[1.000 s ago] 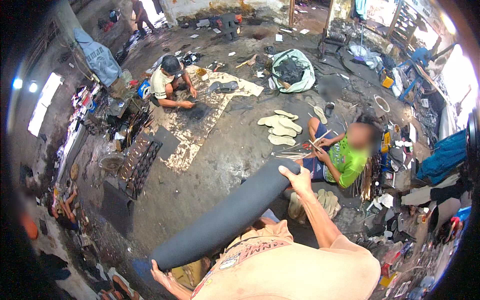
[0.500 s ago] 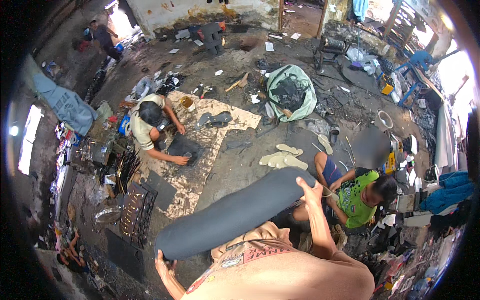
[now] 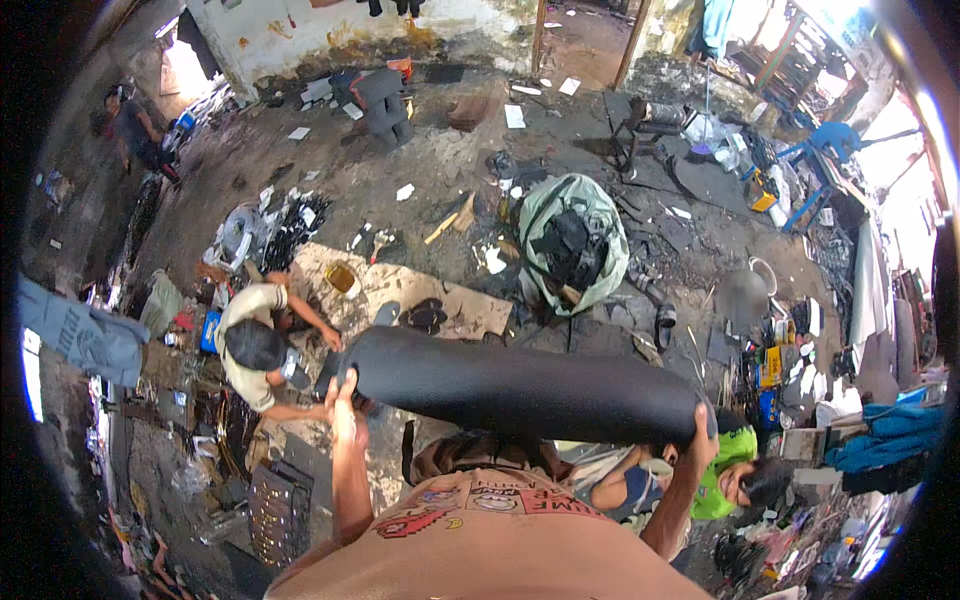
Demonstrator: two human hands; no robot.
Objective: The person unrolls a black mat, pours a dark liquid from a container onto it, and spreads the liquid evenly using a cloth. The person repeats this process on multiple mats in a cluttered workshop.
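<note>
Head view: both hands are holding a black roll (image 3: 520, 385) level at chest height, above the floor. Left hand (image 3: 343, 400) is gripping its left end, fingers curled on the rim. Right hand (image 3: 702, 440) is clasping the right end. Two people are crouching below: one far left (image 3: 255, 345), one near right in green (image 3: 735, 480).
</note>
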